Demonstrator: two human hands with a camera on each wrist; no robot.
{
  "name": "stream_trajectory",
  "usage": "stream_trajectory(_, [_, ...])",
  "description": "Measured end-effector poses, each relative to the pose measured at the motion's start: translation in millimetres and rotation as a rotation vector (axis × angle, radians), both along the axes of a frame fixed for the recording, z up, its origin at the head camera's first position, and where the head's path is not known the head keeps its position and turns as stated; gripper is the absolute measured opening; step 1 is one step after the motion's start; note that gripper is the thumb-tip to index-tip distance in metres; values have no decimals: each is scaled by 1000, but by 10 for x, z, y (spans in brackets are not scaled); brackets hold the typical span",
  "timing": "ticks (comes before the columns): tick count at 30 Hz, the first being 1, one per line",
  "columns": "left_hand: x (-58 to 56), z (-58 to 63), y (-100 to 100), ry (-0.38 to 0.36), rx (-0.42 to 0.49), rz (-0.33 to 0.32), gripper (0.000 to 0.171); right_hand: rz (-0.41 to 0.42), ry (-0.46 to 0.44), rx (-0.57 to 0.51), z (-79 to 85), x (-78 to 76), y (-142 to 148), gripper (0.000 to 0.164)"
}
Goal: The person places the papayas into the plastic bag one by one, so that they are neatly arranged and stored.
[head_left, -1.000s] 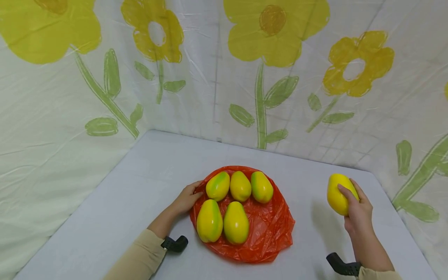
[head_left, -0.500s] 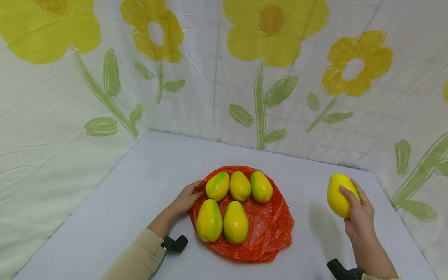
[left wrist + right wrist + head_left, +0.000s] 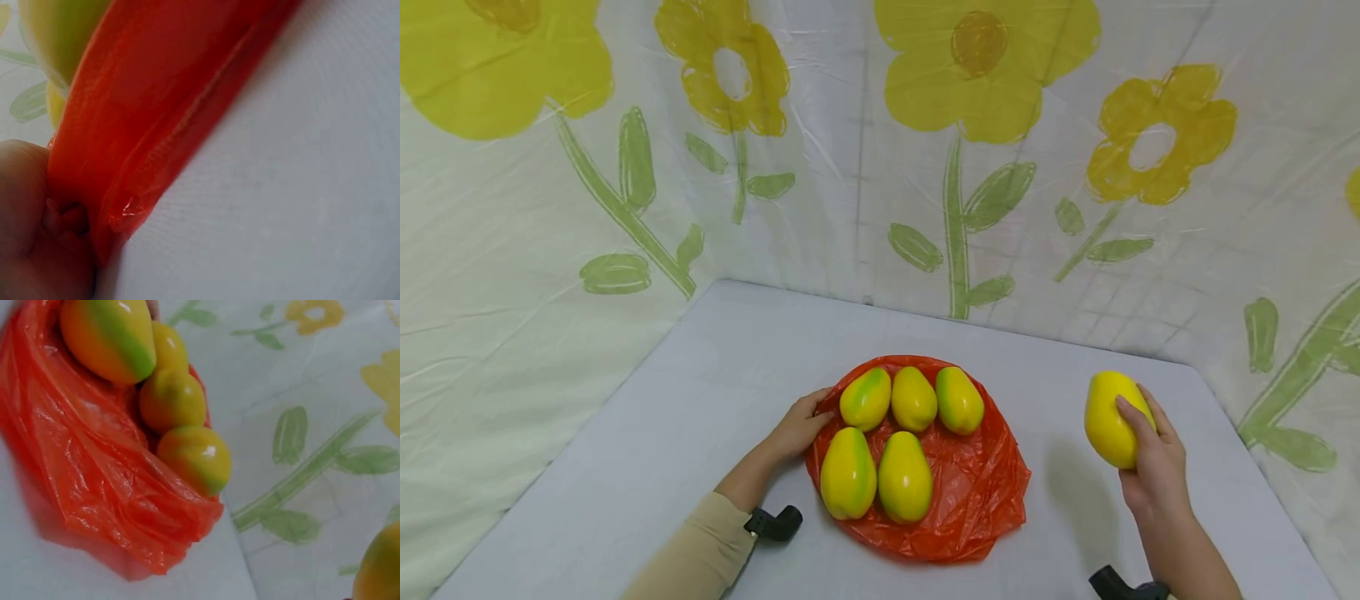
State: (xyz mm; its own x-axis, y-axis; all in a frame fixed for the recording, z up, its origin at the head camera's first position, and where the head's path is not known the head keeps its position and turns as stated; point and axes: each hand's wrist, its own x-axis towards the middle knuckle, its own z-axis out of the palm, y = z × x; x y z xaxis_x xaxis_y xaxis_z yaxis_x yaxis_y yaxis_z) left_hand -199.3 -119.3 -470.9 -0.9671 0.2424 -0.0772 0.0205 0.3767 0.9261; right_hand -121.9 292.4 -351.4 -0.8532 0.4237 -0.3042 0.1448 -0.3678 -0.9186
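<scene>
A red plastic bag (image 3: 973,500) is spread open on the table, its edge forming a rough ring. Inside lie several glossy yellow papayas (image 3: 906,479) with green streaks, three across the back and two in front. My left hand (image 3: 795,427) pinches the bag's left rim; the left wrist view shows the curled fingers (image 3: 44,250) against the red plastic. Off to the right of the bag, my right hand (image 3: 1159,467) holds another papaya (image 3: 1108,421) above the table, thumb across its near side. Only part of that papaya (image 3: 381,569) enters the right wrist view.
The white table (image 3: 700,375) reaches back to a pale curtain (image 3: 827,208) printed with large yellow flowers, which also runs along both sides. Black camera mounts (image 3: 775,523) stick out from both wrists. The bag's right side is crumpled.
My right hand, with the papaya in it, has shifted slightly left toward the bag in the last half second. The left hand, the bag and the papayas inside stay put.
</scene>
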Motion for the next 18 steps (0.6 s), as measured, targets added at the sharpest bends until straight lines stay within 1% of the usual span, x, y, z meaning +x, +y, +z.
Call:
stream_trajectory(4, [-2, -9, -1, 0, 4, 0, 43, 11, -17, 3, -21, -15, -38, 62])
stream_trajectory(11, [0, -8, -3, 7, 12, -15, 43, 59, -59, 47, -79, -10, -175, 63])
stream_trajectory(15, [0, -9, -8, 6, 17, -16, 43, 109, -71, 70, -118, 8, -300, 65])
stream_trajectory(18, [-1, -10, -13, 4, 17, -14, 43, 167, -85, 118, -159, 22, -411, 68])
